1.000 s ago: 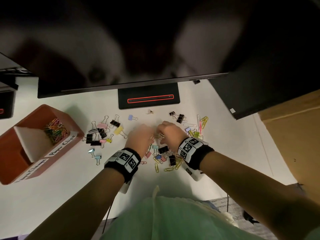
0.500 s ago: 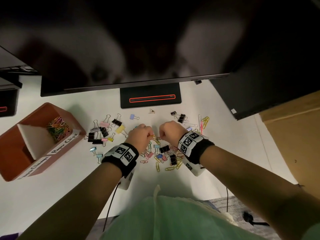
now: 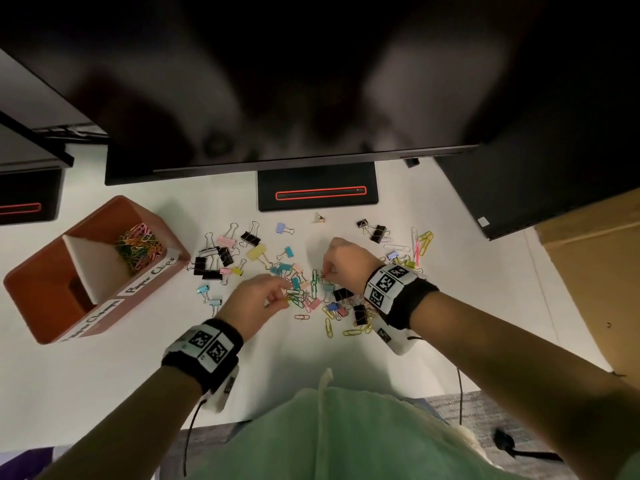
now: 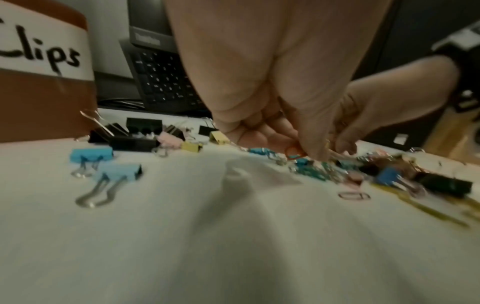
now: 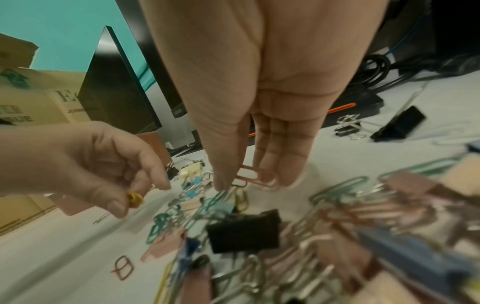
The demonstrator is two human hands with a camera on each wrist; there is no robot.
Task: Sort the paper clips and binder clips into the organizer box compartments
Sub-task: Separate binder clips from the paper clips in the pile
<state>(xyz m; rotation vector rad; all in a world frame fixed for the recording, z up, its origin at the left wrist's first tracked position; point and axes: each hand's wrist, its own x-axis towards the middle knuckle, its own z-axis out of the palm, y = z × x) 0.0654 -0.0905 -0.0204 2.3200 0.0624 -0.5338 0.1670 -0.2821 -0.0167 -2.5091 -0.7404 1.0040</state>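
Several coloured paper clips and binder clips lie in a pile [image 3: 311, 296] on the white table [image 3: 104, 375]. My left hand [image 3: 282, 300] [image 4: 303, 153] hovers at the pile's left edge and pinches an orange-yellow paper clip [image 4: 293, 153] [image 5: 135, 198]. My right hand [image 3: 323, 272] [image 5: 249, 182] is at the pile's far side. Its thumb and fingers pinch a pink paper clip [image 5: 257, 178]. The brown organizer box [image 3: 45, 327] stands at the left. Its far compartment, labelled "Paper Clips", holds coloured paper clips [image 3: 138, 247]. The near compartment looks dark.
A dark monitor overhangs the table's far side, its black stand base [image 3: 317, 190] just beyond the clips. A second dark screen [image 3: 519, 188] and a cardboard box [image 3: 595, 278] are at the right. More binder clips [image 3: 221, 258] lie between the box and the pile.
The two hands were close together over the pile, fists almost touching. Now they are apart: the left has pulled back toward me with its clip, and the right stays at the pile.
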